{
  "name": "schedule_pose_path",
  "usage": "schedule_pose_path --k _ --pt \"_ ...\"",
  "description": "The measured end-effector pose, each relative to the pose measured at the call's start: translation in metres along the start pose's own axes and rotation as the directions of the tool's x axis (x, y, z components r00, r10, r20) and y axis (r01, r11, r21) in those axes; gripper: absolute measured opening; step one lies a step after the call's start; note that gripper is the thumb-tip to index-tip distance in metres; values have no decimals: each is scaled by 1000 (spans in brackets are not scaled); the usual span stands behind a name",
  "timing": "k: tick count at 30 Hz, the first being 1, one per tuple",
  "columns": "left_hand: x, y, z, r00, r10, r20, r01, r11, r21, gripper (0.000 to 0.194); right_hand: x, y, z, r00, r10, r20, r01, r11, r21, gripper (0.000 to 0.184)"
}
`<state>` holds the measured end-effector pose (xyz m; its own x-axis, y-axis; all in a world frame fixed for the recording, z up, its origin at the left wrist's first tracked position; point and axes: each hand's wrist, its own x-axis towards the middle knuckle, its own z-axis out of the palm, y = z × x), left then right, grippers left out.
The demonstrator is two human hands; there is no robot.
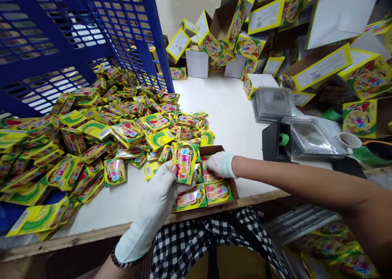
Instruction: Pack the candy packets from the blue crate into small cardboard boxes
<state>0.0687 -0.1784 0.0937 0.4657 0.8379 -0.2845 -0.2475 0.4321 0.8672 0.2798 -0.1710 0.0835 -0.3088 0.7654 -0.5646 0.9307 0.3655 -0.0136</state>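
Note:
My left hand (162, 193), in a white glove, is closed around a small yellow-green candy box (184, 164) printed "TWINS", tilted up above the table's front edge. Under it sits a shallow open carton (234, 189) with small candy boxes (219, 192) laid flat inside, faces up. My right hand (219, 164), gloved too, reaches into the carton's far part with fingers curled down on a candy box (206, 173) there. Its fingertips are partly hidden. Left of the carton spreads a large heap of the same candy boxes (128, 128).
A blue plastic crate (159, 38) lies on its side, the heap spilling out of it. Empty display cartons (211, 46) are piled at the back right. Clear plastic trays (312, 136), a black tape dispenser (274, 142) and a white cup (349, 140) stand to the right.

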Motion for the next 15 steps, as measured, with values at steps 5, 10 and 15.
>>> schedule_pose_path --k 5,10,15 --pt "6 7 5 984 176 -26 -161 941 297 34 -34 18 -31 876 45 -479 151 920 362 39" --pt "11 20 18 853 496 162 -393 408 824 31 -70 15 -72 750 -66 -658 259 945 200 40" --pt "22 23 19 790 529 311 -437 128 891 43 -75 14 -82 937 70 -343 -39 994 98 30"
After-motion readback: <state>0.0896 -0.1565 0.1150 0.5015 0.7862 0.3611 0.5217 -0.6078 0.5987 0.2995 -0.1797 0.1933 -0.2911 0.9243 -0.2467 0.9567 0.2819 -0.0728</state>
